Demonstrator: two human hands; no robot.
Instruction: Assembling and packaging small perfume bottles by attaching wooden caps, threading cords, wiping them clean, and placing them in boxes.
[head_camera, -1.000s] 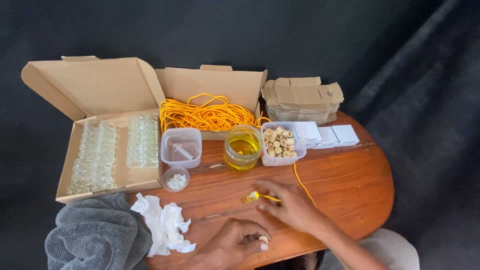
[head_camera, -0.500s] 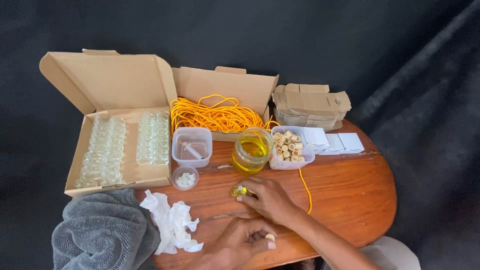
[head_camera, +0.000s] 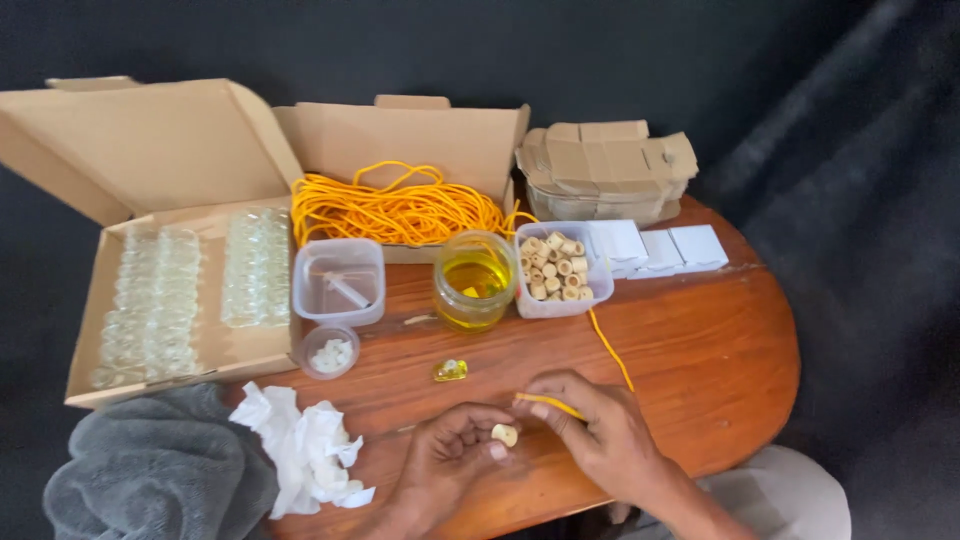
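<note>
My left hand (head_camera: 445, 462) is at the near edge of the round brown wooden table (head_camera: 720, 350), and its fingertips are closed on a small pale cork-like bead (head_camera: 505, 435). Just right of it, my right hand (head_camera: 600, 430) pinches the free end of a thin yellow cord (head_camera: 610, 350), which runs away from me to the far side. The cord end is beside the bead, but I cannot tell if it is already inside the hole. To the near left lie a grey cloth (head_camera: 150, 475) and a crumpled white tissue (head_camera: 300, 450). A little farther, in the middle, a small yellow-filled glass piece (head_camera: 450, 370) lies alone on the wood. Behind it stand a small round cup with white bits (head_camera: 330, 352), a clear square tub (head_camera: 340, 282), a glass jar of yellow liquid (head_camera: 474, 280) and a clear tub full of pale beads (head_camera: 555, 268). On the far left an open cardboard box (head_camera: 90, 340) holds rows of small clear glass bottles (head_camera: 180, 290); a second open box (head_camera: 420, 140) holds a large bundle of yellow cord (head_camera: 400, 212). Far right are white cards (head_camera: 660, 248) and flat folded cartons (head_camera: 605, 165). I judge the work is near its beginning, because many bottles and beads are untouched.
</note>
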